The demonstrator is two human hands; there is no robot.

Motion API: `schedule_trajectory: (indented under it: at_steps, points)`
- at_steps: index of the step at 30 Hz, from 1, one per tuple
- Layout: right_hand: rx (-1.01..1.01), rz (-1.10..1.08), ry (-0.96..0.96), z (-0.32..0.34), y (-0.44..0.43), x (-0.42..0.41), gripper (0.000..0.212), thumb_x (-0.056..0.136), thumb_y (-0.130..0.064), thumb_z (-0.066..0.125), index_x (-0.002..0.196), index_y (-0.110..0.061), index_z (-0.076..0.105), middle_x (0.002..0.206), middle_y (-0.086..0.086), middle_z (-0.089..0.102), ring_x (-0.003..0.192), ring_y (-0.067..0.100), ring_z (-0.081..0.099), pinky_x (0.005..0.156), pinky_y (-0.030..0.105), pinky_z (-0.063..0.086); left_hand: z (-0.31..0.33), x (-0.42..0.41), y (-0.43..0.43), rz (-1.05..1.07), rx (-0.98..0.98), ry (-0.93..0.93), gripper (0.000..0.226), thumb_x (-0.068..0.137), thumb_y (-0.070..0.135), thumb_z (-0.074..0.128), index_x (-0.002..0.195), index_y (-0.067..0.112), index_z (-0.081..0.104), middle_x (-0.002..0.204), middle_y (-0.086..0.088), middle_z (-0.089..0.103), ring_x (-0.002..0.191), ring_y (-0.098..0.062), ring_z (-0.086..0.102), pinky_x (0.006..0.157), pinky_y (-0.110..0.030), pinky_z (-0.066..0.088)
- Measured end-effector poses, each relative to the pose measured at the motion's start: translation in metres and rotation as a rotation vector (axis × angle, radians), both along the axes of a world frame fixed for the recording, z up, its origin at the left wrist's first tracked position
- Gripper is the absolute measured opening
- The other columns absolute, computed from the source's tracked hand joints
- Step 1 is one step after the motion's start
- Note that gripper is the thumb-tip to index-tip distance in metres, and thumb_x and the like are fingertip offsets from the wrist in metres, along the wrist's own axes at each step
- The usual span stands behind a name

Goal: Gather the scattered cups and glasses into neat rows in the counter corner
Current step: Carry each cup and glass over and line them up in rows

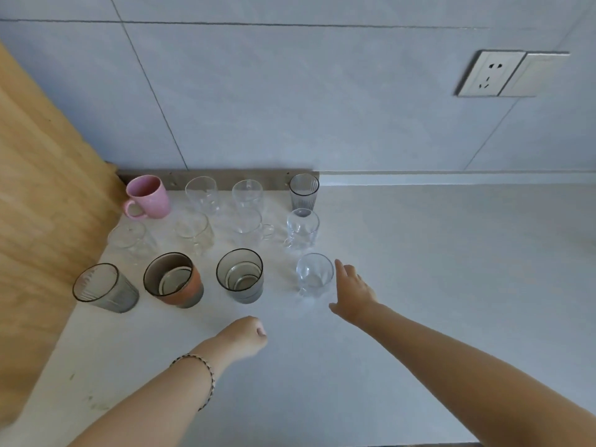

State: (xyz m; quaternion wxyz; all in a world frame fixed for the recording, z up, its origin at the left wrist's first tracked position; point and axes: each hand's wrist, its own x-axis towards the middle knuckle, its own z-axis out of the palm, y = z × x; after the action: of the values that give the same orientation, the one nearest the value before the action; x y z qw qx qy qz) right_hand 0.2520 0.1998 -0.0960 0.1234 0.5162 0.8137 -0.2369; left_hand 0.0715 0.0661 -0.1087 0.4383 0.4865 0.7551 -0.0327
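Several cups and glasses stand in three rows in the counter corner. The back row runs from a pink mug [148, 197] to a grey ribbed glass [303, 191]. Clear glass mugs fill the middle row, ending at one on the right [302, 228]. In the front row stand a grey ribbed tumbler [104, 288], a brown and orange cup [174, 279], a smoky glass [240, 275] and a clear mug [314, 275]. My right hand [353, 290] is just right of that clear mug, fingers straight, holding nothing. My left hand [246, 337] hovers in front of the smoky glass, fingers curled, holding nothing.
A wooden panel [42, 204] walls the corner on the left. The grey tiled wall [290, 91] behind carries a socket plate [490, 74]. The pale counter [451, 269] stretches to the right of the rows.
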Motion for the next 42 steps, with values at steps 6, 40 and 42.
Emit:
schedule_trajectory:
  at_steps: [6, 40, 42]
  points:
    - [-0.178, -0.114, -0.112, -0.005, 0.009, 0.096, 0.049, 0.090, -0.028, 0.054, 0.137, -0.022, 0.043, 0.140, 0.001, 0.044, 0.128, 0.020, 0.047, 0.103, 0.030, 0.040, -0.001, 0.064, 0.051, -0.167, -0.003, -0.011, 0.036, 0.084, 0.010, 0.038, 0.056, 0.028, 0.024, 0.068, 0.001, 0.029, 0.057, -0.015, 0.026, 0.050, -0.022, 0.014]
    - [0.086, -0.639, 0.012, 0.020, 0.346, 0.575, 0.094, 0.079, -0.046, 0.067, 0.149, -0.020, 0.010, 0.142, 0.013, 0.032, 0.128, 0.035, 0.038, 0.099, 0.041, 0.042, 0.001, 0.490, 0.344, -0.308, 0.016, 0.038, 0.023, 0.091, 0.021, 0.044, 0.069, 0.030, 0.048, 0.076, 0.013, 0.054, 0.079, -0.011, 0.055, 0.069, -0.021, 0.039]
    - [0.064, -0.624, -0.028, 0.011, 0.353, 0.571, 0.095, 0.080, -0.045, 0.067, 0.149, -0.018, 0.008, 0.144, 0.012, 0.029, 0.129, 0.034, 0.037, 0.098, 0.040, 0.043, -0.002, 0.482, 0.342, -0.270, 0.003, 0.046, 0.024, 0.090, 0.021, 0.045, 0.067, 0.030, 0.048, 0.076, 0.012, 0.054, 0.077, -0.010, 0.055, 0.068, -0.021, 0.040]
